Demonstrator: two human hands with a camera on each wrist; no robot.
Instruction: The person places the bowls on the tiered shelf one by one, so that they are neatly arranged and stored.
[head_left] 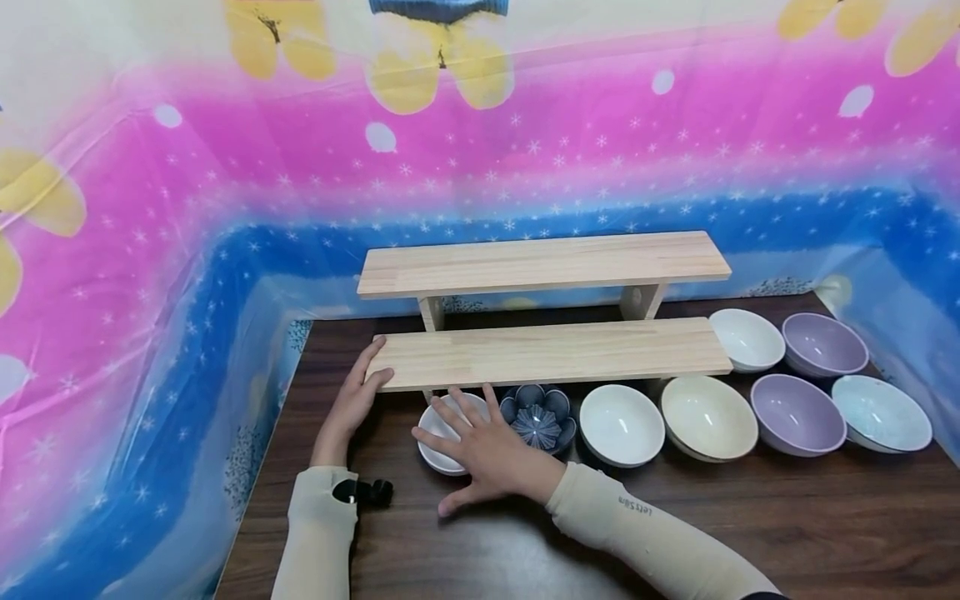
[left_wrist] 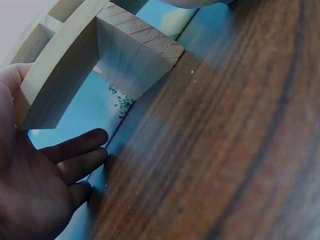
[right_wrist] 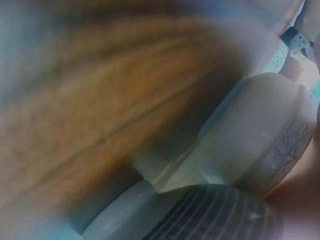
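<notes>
A two-tier wooden shelf has a lower board (head_left: pixel 547 357) and an upper board (head_left: pixel 540 265). My left hand (head_left: pixel 356 402) grips the left end of the lower board, thumb over its front corner; in the left wrist view its other fingers (left_wrist: pixel 82 165) stretch out below the wood. Over the leftmost white bowl (head_left: pixel 429 421), in front of the shelf, my right hand (head_left: pixel 483 454) spreads its fingers, covering part of it. Just right of that hand stands a dark blue flower-shaped bowl (head_left: pixel 537 425). The right wrist view shows a white bowl (right_wrist: pixel 250 130) with a branch pattern outside.
Farther right along the dark wooden table (head_left: pixel 420 550) stand a white bowl (head_left: pixel 622 425), a cream bowl (head_left: pixel 708 417), purple bowls (head_left: pixel 797 414) and a pale blue bowl (head_left: pixel 881 412). Another white bowl (head_left: pixel 746 340) sits by the shelf's right end. A patterned cloth (head_left: pixel 480 167) hangs behind.
</notes>
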